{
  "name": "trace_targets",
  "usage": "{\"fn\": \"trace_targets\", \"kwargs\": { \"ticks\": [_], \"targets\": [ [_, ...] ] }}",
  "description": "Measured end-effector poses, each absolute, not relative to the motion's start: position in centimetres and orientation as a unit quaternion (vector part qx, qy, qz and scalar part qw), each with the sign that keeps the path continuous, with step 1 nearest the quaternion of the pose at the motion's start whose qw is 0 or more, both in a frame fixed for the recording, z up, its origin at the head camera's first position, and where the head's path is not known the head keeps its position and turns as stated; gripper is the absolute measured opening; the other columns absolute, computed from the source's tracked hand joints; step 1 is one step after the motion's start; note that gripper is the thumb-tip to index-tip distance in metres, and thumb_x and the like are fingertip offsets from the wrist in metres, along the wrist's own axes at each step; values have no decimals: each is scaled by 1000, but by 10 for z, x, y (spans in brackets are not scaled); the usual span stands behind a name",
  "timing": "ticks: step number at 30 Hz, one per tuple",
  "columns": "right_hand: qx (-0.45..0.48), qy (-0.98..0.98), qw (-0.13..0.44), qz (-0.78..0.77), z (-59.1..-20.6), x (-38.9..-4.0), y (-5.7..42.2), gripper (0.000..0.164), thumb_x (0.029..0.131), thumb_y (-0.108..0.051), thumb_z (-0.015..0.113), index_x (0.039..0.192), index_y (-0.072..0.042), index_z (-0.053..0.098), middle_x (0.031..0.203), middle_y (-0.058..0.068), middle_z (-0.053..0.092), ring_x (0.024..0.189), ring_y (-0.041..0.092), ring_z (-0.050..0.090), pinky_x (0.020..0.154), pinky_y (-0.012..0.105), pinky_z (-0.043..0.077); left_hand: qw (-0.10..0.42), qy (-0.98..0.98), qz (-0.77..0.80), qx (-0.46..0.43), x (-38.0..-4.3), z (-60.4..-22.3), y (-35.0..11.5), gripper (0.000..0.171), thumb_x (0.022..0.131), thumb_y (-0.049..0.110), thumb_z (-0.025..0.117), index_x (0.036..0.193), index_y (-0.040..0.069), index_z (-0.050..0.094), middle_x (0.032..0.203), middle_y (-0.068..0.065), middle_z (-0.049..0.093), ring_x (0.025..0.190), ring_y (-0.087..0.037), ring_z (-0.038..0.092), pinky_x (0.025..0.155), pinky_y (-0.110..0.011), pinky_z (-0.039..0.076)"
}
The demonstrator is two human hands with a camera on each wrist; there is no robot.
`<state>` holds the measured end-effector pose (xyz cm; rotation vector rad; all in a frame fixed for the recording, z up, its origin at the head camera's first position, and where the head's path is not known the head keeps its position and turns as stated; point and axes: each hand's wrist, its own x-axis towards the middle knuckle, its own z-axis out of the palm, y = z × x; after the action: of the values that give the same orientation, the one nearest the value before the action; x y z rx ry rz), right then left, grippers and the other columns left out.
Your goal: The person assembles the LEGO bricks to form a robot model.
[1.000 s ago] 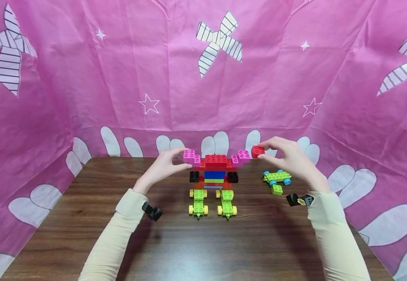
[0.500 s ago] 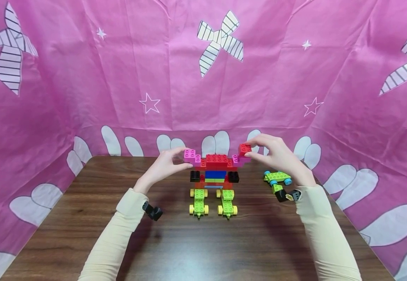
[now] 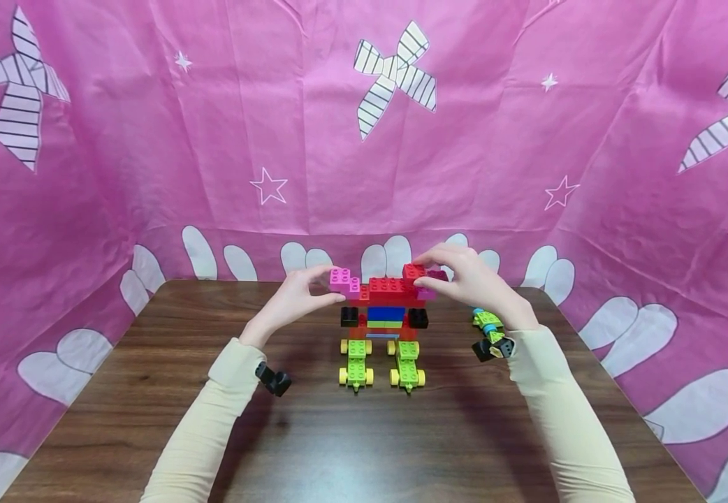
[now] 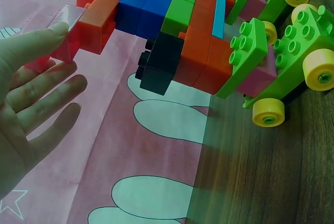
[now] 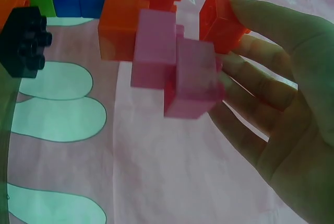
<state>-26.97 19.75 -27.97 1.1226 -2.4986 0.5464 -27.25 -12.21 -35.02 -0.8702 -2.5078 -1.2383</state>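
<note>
A block figure built of toy bricks stands upright on the table, its blue middle (image 3: 384, 313) between black side bricks (image 3: 349, 317). It rests on two lime wheeled bases (image 3: 356, 370) with yellow wheels. My left hand (image 3: 295, 297) pinches the pink brick (image 3: 340, 278) at the end of the figure's left arm. Between thumb and fingers of my right hand (image 3: 467, 279) is a loose red brick (image 5: 222, 18), held above the right end of the red top row (image 3: 388, 288). In the right wrist view it appears apart from the stepped pink bricks (image 5: 195, 75) beside it.
A lime wheeled base (image 3: 486, 320) with blue wheels and a small lime brick lie at the right, partly hidden behind my right wrist. A pink cloth (image 3: 301, 202) hangs behind the wooden table (image 3: 364, 447) and along its sides.
My right hand has carried the red brick leftward, from outside the right pink arm, over that arm, to the red top row. My left hand has stayed on the left pink brick.
</note>
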Motion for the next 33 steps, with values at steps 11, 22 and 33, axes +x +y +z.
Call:
{"fn": "trace_targets", "kwargs": {
  "ticks": [11, 22, 33],
  "targets": [
    [411, -877, 148, 202, -285, -272, 184, 29, 81, -30, 73, 108, -19, 67, 101, -5, 68, 90, 10, 60, 74, 28, 51, 99, -852, -425, -288, -272, -352, -122, 42, 79, 35, 74, 117, 22, 61, 98, 4, 70, 89, -10, 66, 92, -39, 53],
    [395, -886, 137, 198, -285, -276, 175, 30, 82, -36, 70, 109, -23, 66, 101, -8, 65, 90, 6, 57, 73, 28, 53, 100, -855, -421, -286, -274, -352, -121, 40, 79, 35, 74, 115, 23, 61, 97, 5, 70, 89, -8, 66, 92, -37, 53],
    [404, -884, 145, 186, -286, -279, 169, 30, 81, -33, 72, 108, -21, 66, 99, -7, 65, 86, 5, 55, 72, 24, 51, 93, -856, -422, -284, -273, -351, -122, 41, 80, 36, 73, 117, 24, 60, 100, 6, 69, 91, -8, 66, 92, -35, 52]
  ]
}}
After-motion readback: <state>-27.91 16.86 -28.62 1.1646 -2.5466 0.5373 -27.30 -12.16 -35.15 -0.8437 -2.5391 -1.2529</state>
